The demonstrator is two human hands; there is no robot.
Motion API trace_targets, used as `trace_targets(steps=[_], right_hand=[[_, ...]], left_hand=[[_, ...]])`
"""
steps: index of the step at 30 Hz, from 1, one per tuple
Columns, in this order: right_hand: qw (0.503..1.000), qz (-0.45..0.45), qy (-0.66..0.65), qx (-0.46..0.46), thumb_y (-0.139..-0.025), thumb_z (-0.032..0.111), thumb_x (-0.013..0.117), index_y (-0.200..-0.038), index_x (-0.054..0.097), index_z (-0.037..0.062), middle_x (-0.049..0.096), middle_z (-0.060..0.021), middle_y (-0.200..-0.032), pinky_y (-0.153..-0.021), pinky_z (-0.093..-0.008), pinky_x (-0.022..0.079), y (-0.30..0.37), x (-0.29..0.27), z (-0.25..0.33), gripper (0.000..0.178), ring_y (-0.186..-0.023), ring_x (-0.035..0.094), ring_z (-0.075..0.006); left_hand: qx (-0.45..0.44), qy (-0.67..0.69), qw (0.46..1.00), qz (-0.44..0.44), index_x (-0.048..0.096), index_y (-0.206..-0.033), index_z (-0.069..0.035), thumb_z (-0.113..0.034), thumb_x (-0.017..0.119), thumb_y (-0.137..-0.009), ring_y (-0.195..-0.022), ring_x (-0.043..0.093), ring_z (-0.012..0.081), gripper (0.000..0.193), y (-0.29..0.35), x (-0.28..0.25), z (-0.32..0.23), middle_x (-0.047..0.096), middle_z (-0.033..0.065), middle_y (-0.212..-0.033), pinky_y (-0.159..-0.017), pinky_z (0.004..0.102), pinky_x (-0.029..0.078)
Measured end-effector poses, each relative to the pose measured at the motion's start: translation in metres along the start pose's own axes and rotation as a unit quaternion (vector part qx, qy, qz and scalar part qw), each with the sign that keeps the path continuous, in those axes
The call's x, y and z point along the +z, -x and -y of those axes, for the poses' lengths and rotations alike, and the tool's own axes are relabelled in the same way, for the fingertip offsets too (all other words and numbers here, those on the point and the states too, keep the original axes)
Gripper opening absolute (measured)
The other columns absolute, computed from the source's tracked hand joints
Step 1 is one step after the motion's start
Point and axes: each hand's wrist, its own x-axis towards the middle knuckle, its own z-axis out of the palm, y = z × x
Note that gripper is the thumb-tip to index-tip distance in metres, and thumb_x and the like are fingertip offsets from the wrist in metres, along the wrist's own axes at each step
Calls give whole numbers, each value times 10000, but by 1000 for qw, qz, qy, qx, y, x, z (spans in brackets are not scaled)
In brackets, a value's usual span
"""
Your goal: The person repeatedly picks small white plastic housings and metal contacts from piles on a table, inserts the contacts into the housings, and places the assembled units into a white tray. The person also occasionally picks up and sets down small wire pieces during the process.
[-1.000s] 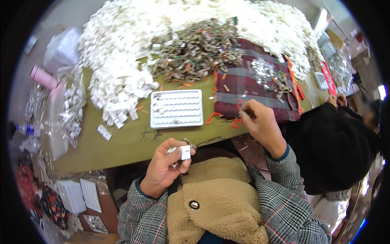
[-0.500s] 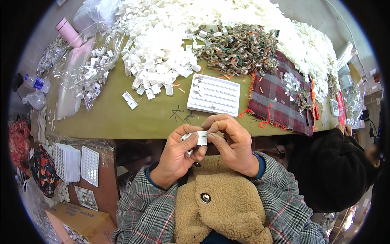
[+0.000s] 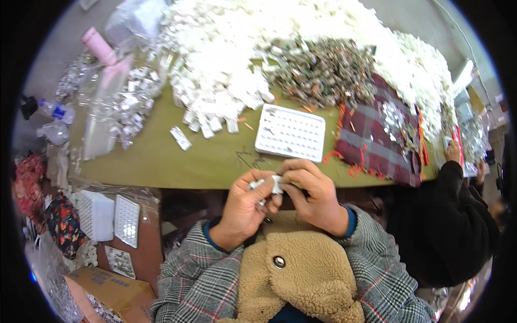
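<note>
Just past the table's front edge, my left hand (image 3: 240,206) is closed on a small white plastic housing (image 3: 277,185), gripped between thumb and fingers. Another pale piece shows lower in the same hand, partly hidden by the fingers. My right hand (image 3: 316,195) is pinched against the housing's right side; whatever its fingertips hold is hidden. Beyond both hands a white tray (image 3: 291,152) with rows of small ridged slots lies on the green tabletop (image 3: 215,161), with a few small parts at its upper left. One loose white housing (image 3: 180,138) lies left of the tray.
A large heap of white housings (image 3: 215,89) covers the back, beside a pile of brownish clear parts (image 3: 323,72). Plaid cloth (image 3: 353,129) lies right; plastic bags (image 3: 99,129) lie left. Stacked trays (image 3: 96,215) and a cardboard box (image 3: 110,288) are lower left. A co-worker's sleeve (image 3: 455,194) is at right.
The whole view has shifted slightly and blurred. My hands stay together at the housing, which now appears tilted. At the right, the co-worker's hand and arm have moved farther onto the table.
</note>
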Motion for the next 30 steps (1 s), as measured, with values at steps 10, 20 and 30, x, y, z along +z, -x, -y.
trace_targets(steps=[10, 20, 30], right_hand=[[999, -37, -15, 10, -783, -111, 658, -908, 588, -17, 616, -163, -972, -757, -351, 513, 2, -1, 0, 171, -863, 638, -313], [996, -89, 5, 6, -829, -81, 676, -968, 641, -32, 638, -147, -971, -725, -304, 524, 13, -37, -3, 151, -790, 649, -244], [999, -30, -5, 34, -819, -74, 682, -930, 641, -27, 648, -143, -916, -686, -326, 526, 25, -34, -16, 127, -798, 660, -285]], left_hand=[[-9, -62, 996, -64, 594, -1097, -18, -135, 630, -984, -608, 612, 125, 167, 0, 18, 0, 665, 89, -796, -537, 231, 493], [534, -512, 670, -51, 626, -1050, -55, 13, 633, -918, -710, 640, 102, 149, 9, 71, -181, 658, 45, -872, -540, 200, 499], [279, -798, 446, -295, 692, -840, -15, -210, 720, -856, -748, 671, 342, 198, -12, 6, -211, 672, 181, -756, -680, 425, 514]])
